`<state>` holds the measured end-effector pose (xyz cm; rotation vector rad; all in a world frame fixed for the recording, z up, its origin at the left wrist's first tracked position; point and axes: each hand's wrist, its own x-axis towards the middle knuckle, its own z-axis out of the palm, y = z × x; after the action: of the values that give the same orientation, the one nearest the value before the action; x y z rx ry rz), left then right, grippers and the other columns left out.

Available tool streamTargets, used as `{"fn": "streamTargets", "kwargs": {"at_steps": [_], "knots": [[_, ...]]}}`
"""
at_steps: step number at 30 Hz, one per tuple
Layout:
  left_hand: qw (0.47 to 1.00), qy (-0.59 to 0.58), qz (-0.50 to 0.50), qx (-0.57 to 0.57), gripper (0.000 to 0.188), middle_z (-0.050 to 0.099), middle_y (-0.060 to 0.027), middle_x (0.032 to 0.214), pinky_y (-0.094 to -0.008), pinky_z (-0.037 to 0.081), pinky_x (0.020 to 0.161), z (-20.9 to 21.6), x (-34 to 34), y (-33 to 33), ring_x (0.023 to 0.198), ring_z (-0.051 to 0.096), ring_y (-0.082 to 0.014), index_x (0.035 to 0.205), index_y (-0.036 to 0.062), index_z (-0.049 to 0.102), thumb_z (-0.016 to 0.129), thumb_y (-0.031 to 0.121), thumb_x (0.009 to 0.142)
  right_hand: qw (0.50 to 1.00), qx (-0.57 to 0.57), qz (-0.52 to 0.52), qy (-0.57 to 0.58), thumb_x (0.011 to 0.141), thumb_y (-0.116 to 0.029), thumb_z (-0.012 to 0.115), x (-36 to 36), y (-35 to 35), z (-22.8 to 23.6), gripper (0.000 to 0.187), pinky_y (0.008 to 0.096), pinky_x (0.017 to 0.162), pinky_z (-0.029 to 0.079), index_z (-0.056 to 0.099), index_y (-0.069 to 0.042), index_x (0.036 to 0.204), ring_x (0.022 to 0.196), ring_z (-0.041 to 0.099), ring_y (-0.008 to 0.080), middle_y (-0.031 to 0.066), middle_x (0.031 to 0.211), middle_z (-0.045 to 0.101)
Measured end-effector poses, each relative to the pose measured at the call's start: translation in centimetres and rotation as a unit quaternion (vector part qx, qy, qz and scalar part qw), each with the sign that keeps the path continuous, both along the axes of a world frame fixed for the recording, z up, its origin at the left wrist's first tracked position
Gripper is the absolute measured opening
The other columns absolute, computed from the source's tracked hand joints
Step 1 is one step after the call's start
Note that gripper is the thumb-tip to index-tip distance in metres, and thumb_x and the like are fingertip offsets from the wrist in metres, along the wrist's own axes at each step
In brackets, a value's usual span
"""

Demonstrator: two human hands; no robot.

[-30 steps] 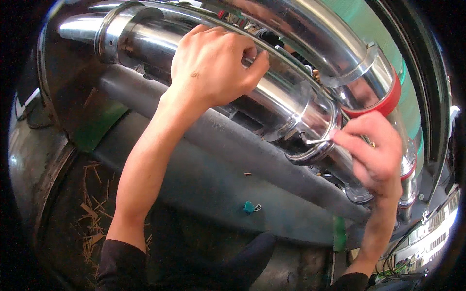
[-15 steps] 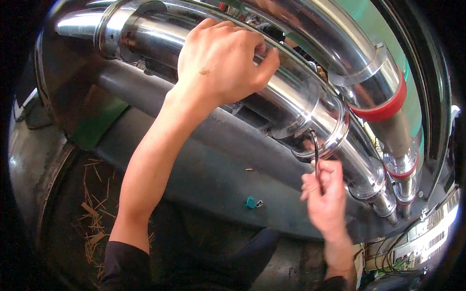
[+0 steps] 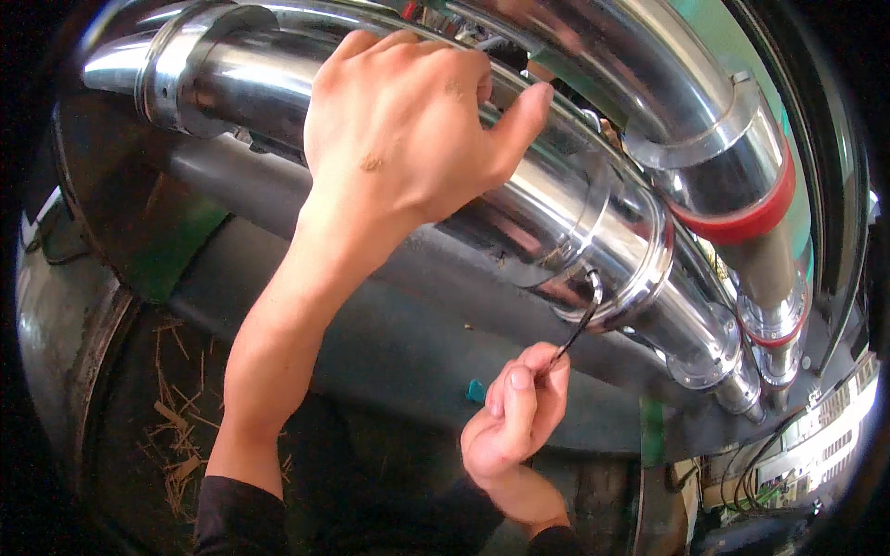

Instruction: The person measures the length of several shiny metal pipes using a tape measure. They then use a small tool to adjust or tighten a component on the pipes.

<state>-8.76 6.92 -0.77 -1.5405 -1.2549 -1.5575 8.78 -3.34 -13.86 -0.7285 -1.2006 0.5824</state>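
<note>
A thick polished metal pipe (image 3: pixel 547 199) runs slantwise from upper left to lower right. My left hand (image 3: pixel 399 130) lies over it, fingers curled across its far side and thumb stretched out to the right; the fingertips are hidden. Low and right of that, my right hand (image 3: pixel 519 403) is closed on the long arm of a dark hex key (image 3: pixel 579 329). The key's bent short end sits against the underside of the collar (image 3: pixel 607 269) on the pipe, where it appears to enter a screw; the screw itself is hidden.
Beyond lies a parallel metal pipe (image 3: pixel 667 83) with a red ring (image 3: pixel 742 218). A dark base panel (image 3: pixel 389 306) spreads below, with a small teal object (image 3: pixel 476 391) behind my right hand. Straw-like scraps (image 3: pixel 176 435) litter the lower left. Cables (image 3: pixel 751 473) hang at lower right.
My right hand has swung left and slightly down, turning the hex key's long arm from nearly straight down to slanting lower left. My left hand stays on the pipe; the view has shifted slightly.
</note>
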Motion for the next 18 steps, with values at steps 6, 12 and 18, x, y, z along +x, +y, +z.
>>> {"fn": "streamTargets", "kwargs": {"at_steps": [6, 12, 18], "knots": [[1.000, 0.024, 0.000, -0.001, 0.046, 0.067, -0.0070, 0.067, -0.0409, 0.052, 0.075, -0.1, 0.1, 0.1, 0.071, 0.068, -0.0298, 0.075, 0.0095, 0.075, 0.068, 0.051, 0.092, 0.996, -0.023, 0.088, 0.016, 0.092, -0.008, 0.064, 0.9, -1.0, 0.7, 0.019, 0.0199, 0.053, 0.024, 0.051, -0.002, 0.104, 0.059, 0.035, 0.0016, -0.0036, 0.078, 0.044], [0.999, -0.019, 0.000, -0.034, 0.045, 0.074, -0.0110, 0.080, -0.0416, 0.051, 0.082, 0.5, 0.9, -0.6, 0.078, 0.069, -0.0329, 0.083, 0.0067, 0.077, 0.066, 0.049, 0.094, 0.998, 0.046, 0.036, 0.031, 0.091, -0.005, 0.070, -1.5, -0.1, -0.5, 0.024, 0.0192, 0.056, 0.024, 0.053, -0.003, 0.109, 0.059, 0.032, 0.0004, -0.0082, 0.070, 0.038], [0.996, 0.015, 0.020, -0.084, 0.045, 0.073, -0.0152, 0.086, -0.0447, 0.049, 0.089, 0.3, 0.4, -0.6, 0.087, 0.068, -0.0368, 0.093, 0.0074, 0.077, 0.059, 0.048, 0.096, 0.985, -0.058, 0.165, 0.000, 0.103, -0.013, 0.059, 2.1, -0.6, 0.9, 0.013, 0.0201, 0.056, 0.027, 0.058, -0.003, 0.111, 0.062, 0.035, 0.0009, -0.0081, 0.073, 0.043]]}}
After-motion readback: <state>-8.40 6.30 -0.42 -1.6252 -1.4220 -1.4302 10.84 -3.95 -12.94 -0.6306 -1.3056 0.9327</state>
